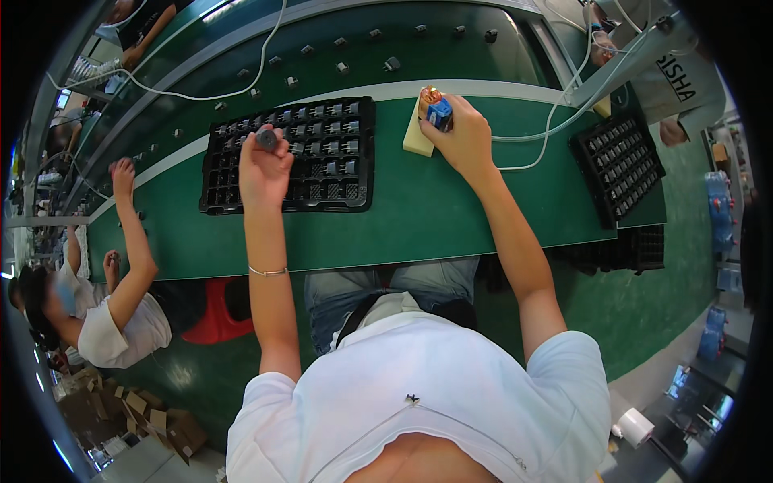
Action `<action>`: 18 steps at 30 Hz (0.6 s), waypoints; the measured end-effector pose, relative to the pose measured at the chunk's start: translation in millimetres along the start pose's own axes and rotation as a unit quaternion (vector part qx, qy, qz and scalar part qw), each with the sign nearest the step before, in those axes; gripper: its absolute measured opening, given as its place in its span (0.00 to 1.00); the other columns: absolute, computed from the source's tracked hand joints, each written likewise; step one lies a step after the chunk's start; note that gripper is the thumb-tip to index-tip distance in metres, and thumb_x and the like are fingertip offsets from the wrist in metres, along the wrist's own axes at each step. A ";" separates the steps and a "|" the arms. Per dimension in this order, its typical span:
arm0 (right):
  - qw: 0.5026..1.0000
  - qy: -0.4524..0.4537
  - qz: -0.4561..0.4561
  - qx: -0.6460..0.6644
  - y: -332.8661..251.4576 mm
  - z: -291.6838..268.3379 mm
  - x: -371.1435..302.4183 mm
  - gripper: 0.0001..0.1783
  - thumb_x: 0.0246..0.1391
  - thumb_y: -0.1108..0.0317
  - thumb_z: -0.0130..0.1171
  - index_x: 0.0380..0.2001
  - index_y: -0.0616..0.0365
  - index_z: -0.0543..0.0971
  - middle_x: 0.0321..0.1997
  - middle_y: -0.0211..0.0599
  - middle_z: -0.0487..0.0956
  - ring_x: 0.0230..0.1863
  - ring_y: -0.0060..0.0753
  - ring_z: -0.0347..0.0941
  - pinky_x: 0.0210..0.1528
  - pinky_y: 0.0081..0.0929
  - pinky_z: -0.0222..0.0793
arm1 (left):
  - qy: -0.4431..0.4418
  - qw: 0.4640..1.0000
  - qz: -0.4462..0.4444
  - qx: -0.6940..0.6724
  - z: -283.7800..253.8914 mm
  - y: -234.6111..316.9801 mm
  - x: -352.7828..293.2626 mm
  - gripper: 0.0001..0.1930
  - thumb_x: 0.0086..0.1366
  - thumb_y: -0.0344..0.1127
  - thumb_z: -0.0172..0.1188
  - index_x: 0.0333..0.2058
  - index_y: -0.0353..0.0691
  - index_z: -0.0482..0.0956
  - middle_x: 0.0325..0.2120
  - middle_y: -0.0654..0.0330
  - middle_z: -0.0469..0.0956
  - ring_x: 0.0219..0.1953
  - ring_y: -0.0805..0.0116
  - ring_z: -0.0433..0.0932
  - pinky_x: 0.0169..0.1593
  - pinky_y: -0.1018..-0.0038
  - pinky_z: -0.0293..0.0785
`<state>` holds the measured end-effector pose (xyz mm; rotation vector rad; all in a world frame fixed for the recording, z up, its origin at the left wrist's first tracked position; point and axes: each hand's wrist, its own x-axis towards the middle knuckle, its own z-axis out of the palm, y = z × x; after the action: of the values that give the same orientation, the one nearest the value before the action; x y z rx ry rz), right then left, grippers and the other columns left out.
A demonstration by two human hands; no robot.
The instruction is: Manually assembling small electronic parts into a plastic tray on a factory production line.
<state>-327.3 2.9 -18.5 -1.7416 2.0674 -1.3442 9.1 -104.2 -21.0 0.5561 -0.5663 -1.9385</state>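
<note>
My left hand (266, 177) is raised over the front of a black compartment tray (364, 181). Its fingers are closed around a small dark round part (266, 139), whose flat end faces up. Several small grey and black parts fill most of the tray's pockets; some in the nearest row look different or hold none. Further right, my right hand (465, 133) grips a small blue object with an orange, copper-like top (437, 109); its exact kind is unclear. That object is beside or over a pale yellow block (417, 141), and the fingers partly cover it.
Small parts lie spaced along the dark green belt (354, 60) at the far side. Another filled black tray (618, 165) stands at the right end of the green table (515, 213). White cables (535, 137) cross the table. A co-worker (121, 322) sits at left near a red stool (217, 314).
</note>
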 end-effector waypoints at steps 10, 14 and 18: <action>1.000 -0.011 0.000 0.011 3.1 1.2 5.8 0.25 0.44 0.59 0.70 0.45 0.61 0.81 0.36 0.43 0.81 0.34 0.46 0.79 0.38 0.35 0.75 | 0.039 0.999 -0.018 0.006 25.2 -38.0 -23.5 0.20 0.76 0.52 0.48 0.44 0.39 0.74 0.30 0.61 0.71 0.26 0.70 0.65 0.29 0.75 0.64; 1.000 -0.009 -0.015 -0.001 16.1 11.3 31.9 0.25 0.43 0.57 0.70 0.43 0.60 0.81 0.35 0.45 0.81 0.34 0.49 0.79 0.38 0.36 0.75 | 0.012 1.000 -0.011 0.019 29.2 -45.4 -33.7 0.25 0.78 0.53 0.42 0.57 0.38 0.72 0.31 0.60 0.74 0.26 0.72 0.68 0.29 0.76 0.64; 0.999 -0.016 0.003 -0.031 42.8 27.0 88.4 0.23 0.42 0.51 0.68 0.35 0.58 0.79 0.31 0.49 0.81 0.33 0.54 0.80 0.37 0.42 0.75 | 0.008 0.995 -0.040 0.089 47.1 -45.2 -48.9 0.26 0.75 0.47 0.46 0.65 0.38 0.66 0.32 0.61 0.74 0.27 0.73 0.66 0.30 0.75 0.64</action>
<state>-371.6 -88.5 -25.8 -1.7674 2.1179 -1.2552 -31.4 -35.2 -4.8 0.7155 -0.7220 -1.9691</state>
